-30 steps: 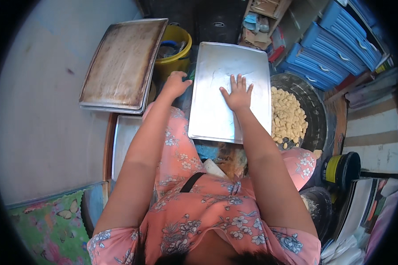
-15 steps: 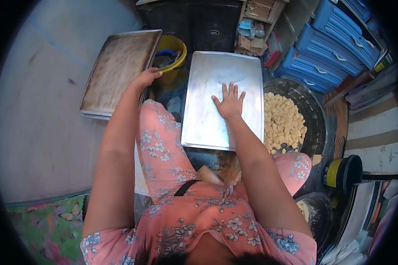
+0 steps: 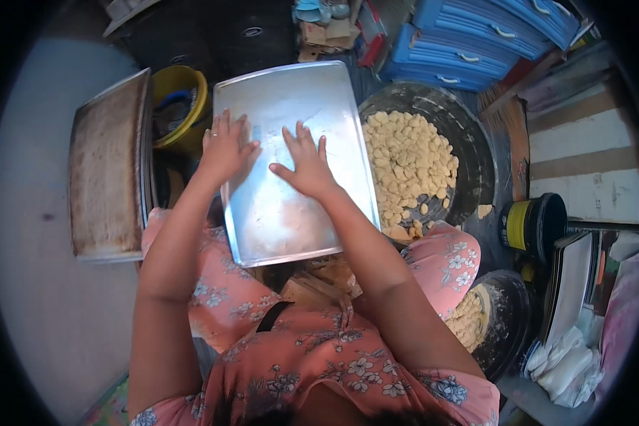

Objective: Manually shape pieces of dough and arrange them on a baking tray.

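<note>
The left hand (image 3: 227,148), fingers loosely spread and released, lies against a shiny silver rectangular metal tray (image 3: 291,220) near its left edge. The right hand (image 3: 307,162) rests just beside it, likewise flattened with fingers fanned; both palms are hidden. The tray sits at the middle of the frame, slightly tilted, and conceals most of what lies under it; the brown and pale shapes below its near edge are hard to make out.

Right of the tray, a wide round black basin (image 3: 476,142) holds a heap of small pale-yellow lumps (image 3: 412,163). At the lower right, a smaller black basin (image 3: 508,348) with a pale crumbly mass (image 3: 468,319) is partly covered by the right arm. At the left stand brown-stained rectangular trays (image 3: 110,170), their number unclear. The yellow round bucket (image 3: 202,99) at the upper left has indistinct contents. Blue ribbed drawers (image 3: 468,42) are cut off at the top.
</note>
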A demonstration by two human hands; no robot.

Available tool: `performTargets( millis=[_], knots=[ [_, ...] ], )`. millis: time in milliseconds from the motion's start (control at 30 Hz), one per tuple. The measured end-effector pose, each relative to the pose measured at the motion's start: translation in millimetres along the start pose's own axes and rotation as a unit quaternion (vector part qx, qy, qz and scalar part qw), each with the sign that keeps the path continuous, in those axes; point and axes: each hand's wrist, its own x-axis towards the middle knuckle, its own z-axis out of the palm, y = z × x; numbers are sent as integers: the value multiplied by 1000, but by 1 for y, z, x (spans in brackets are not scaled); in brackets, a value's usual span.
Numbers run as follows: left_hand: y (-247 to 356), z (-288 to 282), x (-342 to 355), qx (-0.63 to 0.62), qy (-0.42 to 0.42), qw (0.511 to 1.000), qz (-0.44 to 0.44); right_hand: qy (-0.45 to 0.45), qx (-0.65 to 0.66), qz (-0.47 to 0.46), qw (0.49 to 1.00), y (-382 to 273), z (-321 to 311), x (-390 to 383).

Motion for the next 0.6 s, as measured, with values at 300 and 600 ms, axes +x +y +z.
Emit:
performTargets(
  millis=[300, 600],
  knots=[
    [176, 74, 64, -151, -53, 941, 298, 328, 276, 453, 782, 302, -81, -39],
    [280, 208, 218, -118, -406, 886, 188, 352, 592, 588, 423, 436, 13, -175]
  ],
)
